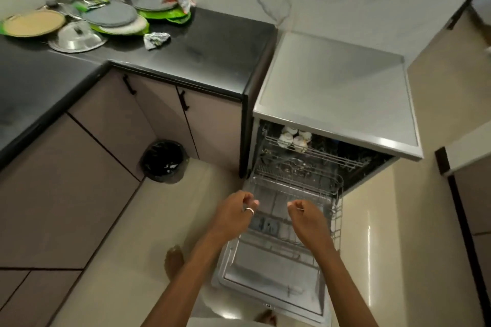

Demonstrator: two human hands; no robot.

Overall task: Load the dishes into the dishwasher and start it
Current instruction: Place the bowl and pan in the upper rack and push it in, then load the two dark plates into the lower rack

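Note:
The dishwasher (pixel 337 87) stands open beside the black counter, its door (pixel 271 276) folded down to the floor. The lower wire rack (pixel 297 186) is pulled out over the door and looks bare. Several white cups (pixel 292 138) sit upside down in the upper rack. My left hand (pixel 235 214), with a ring on it, and my right hand (pixel 307 218) hover over the lower rack with fingers curled; I see nothing in either. Dirty dishes lie on the counter at far left: a steel lid (pixel 77 38), grey plates (pixel 109 15) and a tan plate (pixel 33 23).
The black L-shaped counter (pixel 212 48) runs left of the dishwasher, with wrappers and a foil scrap (pixel 156 40) among the dishes. A black-lined bin (pixel 163 160) stands in the floor corner. My bare foot (pixel 174 260) is left of the door. Cabinets flank the right side.

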